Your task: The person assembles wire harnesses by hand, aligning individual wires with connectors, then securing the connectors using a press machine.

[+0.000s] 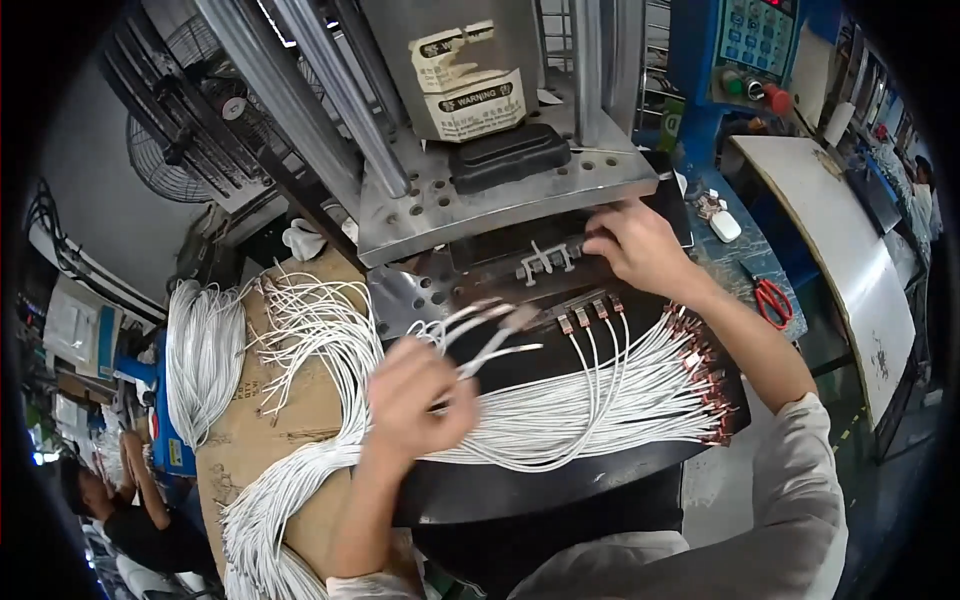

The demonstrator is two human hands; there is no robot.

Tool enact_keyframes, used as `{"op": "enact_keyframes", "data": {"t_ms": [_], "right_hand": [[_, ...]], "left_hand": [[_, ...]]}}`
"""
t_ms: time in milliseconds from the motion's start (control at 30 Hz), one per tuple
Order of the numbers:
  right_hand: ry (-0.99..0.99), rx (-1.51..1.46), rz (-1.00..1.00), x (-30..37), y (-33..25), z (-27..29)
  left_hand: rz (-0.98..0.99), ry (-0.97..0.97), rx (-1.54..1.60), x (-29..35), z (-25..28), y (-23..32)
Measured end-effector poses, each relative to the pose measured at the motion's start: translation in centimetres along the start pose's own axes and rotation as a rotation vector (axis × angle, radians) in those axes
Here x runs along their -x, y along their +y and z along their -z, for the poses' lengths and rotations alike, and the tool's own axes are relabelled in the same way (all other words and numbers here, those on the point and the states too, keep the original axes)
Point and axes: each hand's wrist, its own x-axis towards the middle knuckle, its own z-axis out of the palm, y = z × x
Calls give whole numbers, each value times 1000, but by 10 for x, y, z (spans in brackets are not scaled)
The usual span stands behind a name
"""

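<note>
My left hand, smeared by motion, is closed around several white cables; their ends and a pale piece near them are blurred. My right hand reaches under the press plate with its fingers curled together. Its fingertips are at the right end of a grey branched moulded piece lying on the dark mould; whether they grip it I cannot tell. In front of the mould, a row of several white cables with copper-coloured connector ends points toward it. A thick bundle of white cables lies below my hands.
Steel posts and a thick press plate stand over the mould. At the left, more cable ends and a coil lie on cardboard. Red-handled scissors rest at the right, below a control panel. Another person sits far left.
</note>
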Motion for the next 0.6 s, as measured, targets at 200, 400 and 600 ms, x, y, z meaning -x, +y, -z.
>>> {"op": "enact_keyframes", "data": {"t_ms": [200,400,600], "right_hand": [[-216,-115,89,-1,-15,15],[-609,-374,-34,-13,-41,39],[-817,-367,-10,15,5,90]], "left_hand": [[898,206,-794,93,112,-88],[399,-233,-388,17,-26,41],[316,-341,-150,11,-52,78]]}}
